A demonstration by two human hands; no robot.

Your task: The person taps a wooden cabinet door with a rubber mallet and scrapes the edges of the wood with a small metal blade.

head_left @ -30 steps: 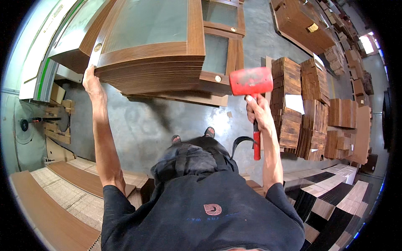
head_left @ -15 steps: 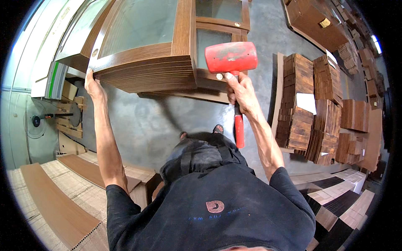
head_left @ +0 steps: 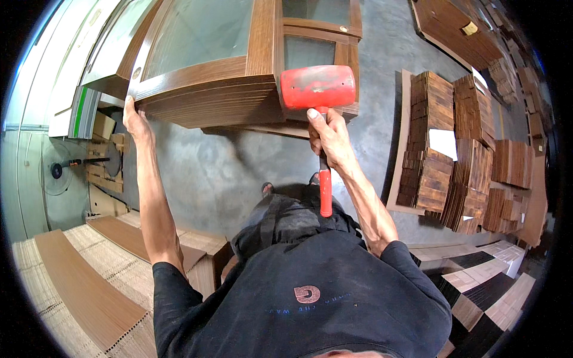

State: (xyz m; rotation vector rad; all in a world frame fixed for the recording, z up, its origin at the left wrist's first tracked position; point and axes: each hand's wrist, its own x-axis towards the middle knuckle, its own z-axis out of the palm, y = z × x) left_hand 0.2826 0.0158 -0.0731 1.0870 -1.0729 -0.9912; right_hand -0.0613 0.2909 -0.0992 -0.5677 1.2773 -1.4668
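Note:
My right hand (head_left: 331,138) is wrapped around the handle of a red mallet (head_left: 317,88), its thumb lying up toward the head. The mallet's scuffed head is in front of the right corner of a stack of brown wood-framed glass doors (head_left: 197,106); I cannot tell whether they touch. The red grip end hangs down toward my waist. My left hand (head_left: 137,121) grips the stack's near left corner, thumb up along the edge, with the other fingers partly hidden. The stack's many layers show along its near side.
Behind the mallet stands another stack of glass-panelled doors (head_left: 322,27). Piles of dark wooden boards (head_left: 433,182) stand on the floor at right. At lower left are stacked panels with a long brown board (head_left: 89,286). A fan (head_left: 57,170) is at far left.
My right hand has brought the mallet left, closer to the stack's right corner, and its handle now hangs nearly upright. My left hand stays at the left corner. The view has shifted slightly.

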